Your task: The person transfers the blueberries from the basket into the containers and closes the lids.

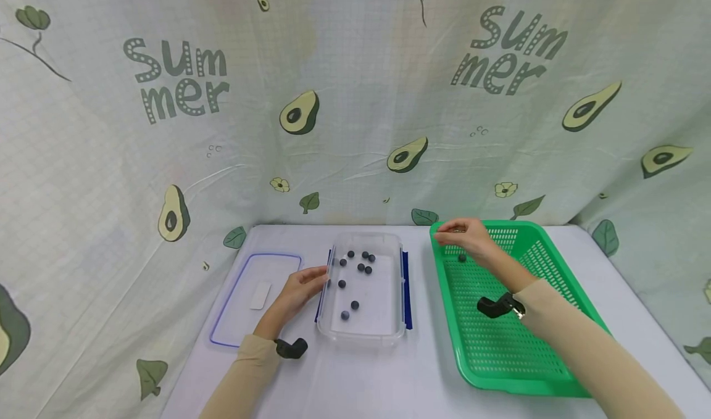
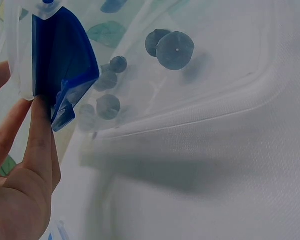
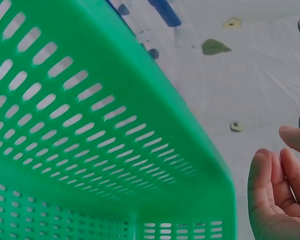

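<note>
A clear plastic box (image 1: 383, 308) with blue side latches holds several blueberries (image 1: 354, 305). My left hand (image 1: 297, 292) touches the box's left wall; in the left wrist view its straight fingers (image 2: 39, 135) rest by the blue latch (image 2: 65, 60). My right hand (image 1: 469, 237) hovers over the back left corner of a green plastic basket (image 1: 463, 357). Its thumb stands apart from loosely bent fingers, and in the right wrist view that hand (image 3: 282, 195) has nothing visible between them. One blueberry (image 1: 462, 258) is inside the basket, just below the right hand.
A clear lid (image 1: 236, 320) with a blue rim lies left of the box, with a small white piece (image 1: 260, 295) on it. All stand on a white-covered table (image 1: 355, 382). A printed curtain (image 1: 344, 67) hangs behind the table.
</note>
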Tool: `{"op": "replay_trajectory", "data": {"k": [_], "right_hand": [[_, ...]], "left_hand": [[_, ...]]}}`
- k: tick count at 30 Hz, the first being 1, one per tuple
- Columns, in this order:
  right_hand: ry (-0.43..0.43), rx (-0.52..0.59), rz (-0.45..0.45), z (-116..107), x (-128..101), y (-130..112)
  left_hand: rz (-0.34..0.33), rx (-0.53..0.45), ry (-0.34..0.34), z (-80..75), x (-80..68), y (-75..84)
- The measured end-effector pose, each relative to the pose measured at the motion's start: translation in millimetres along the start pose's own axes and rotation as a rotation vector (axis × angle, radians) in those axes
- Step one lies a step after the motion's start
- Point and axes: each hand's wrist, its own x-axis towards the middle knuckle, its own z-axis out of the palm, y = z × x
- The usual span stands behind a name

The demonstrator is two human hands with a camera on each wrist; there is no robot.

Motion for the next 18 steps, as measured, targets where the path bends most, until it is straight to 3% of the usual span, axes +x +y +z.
{"op": "replay_trajectory", "data": {"k": [10,18], "right_hand": [[0.049,0.007,0.053,-19.3,-9.4,19.8],[0.151,-0.055,0.109,-32.0,-12.4,44.3]], "left_hand": [[-0.003,0.002,0.002,-2.0,0.5,-1.7],[0.014,0.013,-0.011,-1.6,-0.5,-1.5]]}}
